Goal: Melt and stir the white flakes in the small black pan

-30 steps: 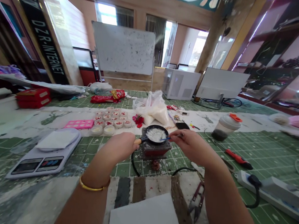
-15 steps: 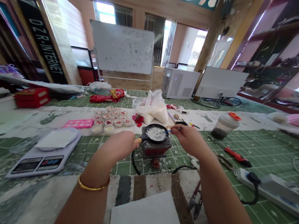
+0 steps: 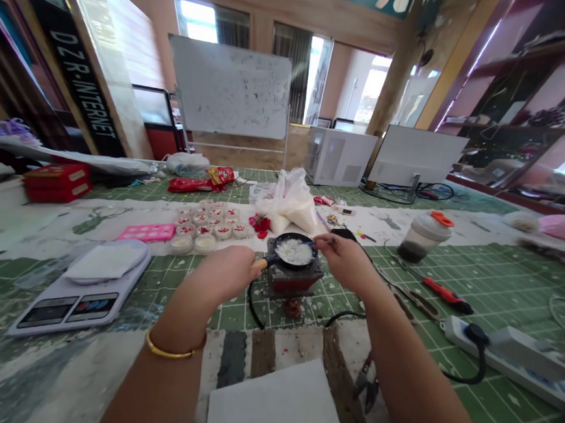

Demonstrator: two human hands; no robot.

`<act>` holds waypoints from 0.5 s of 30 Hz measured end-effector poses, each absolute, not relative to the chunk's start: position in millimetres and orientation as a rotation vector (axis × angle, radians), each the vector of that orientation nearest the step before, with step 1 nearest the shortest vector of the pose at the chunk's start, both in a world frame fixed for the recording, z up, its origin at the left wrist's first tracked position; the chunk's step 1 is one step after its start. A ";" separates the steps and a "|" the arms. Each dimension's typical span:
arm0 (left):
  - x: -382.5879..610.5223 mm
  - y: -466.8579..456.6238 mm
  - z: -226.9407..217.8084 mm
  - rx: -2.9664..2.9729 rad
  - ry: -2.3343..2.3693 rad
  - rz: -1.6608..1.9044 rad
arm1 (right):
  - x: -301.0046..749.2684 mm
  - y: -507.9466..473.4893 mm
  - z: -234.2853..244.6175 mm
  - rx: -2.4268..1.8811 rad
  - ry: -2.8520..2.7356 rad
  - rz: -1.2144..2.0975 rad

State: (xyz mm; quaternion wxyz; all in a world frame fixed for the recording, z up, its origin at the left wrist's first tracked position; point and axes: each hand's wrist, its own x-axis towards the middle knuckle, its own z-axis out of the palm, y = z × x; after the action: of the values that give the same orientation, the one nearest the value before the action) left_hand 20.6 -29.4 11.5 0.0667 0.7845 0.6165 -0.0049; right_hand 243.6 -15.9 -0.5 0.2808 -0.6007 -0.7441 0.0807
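Round black pan of white lumps, on a boxy red-sided heater, its tan handle clasped by the left hand, could be tipped if the slim blue stirrer pinched by the right hand is over-pressed.

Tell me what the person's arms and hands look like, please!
The left hand and right hand are bare, without gloves. No sleeves show on the forearms. A slim, gold-coloured bangle circles the left one near the wrist.
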 end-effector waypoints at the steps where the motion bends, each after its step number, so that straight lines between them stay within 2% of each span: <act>1: 20.3 -29.4 11.1 2.372 1.853 -0.011 | 242.0 -16.6 -0.9 -1.543 -2.041 0.305; 4: 18.8 -28.6 9.4 2.386 1.839 -0.004 | 245.0 -19.6 1.1 -1.403 -2.106 0.476; 10: 19.8 -27.6 9.1 2.376 1.848 -0.025 | 248.1 -13.2 -3.1 -1.662 -1.940 0.189; 15: 20.3 -27.3 9.7 2.385 1.842 -0.042 | 241.9 -20.7 -1.7 -1.363 -2.142 0.466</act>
State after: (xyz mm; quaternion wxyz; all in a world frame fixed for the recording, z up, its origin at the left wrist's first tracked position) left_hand 20.3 -27.3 9.7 0.0637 0.7898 0.6099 -0.0139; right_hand 241.9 -20.7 -1.7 0.2763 -0.5073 -0.7976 0.1736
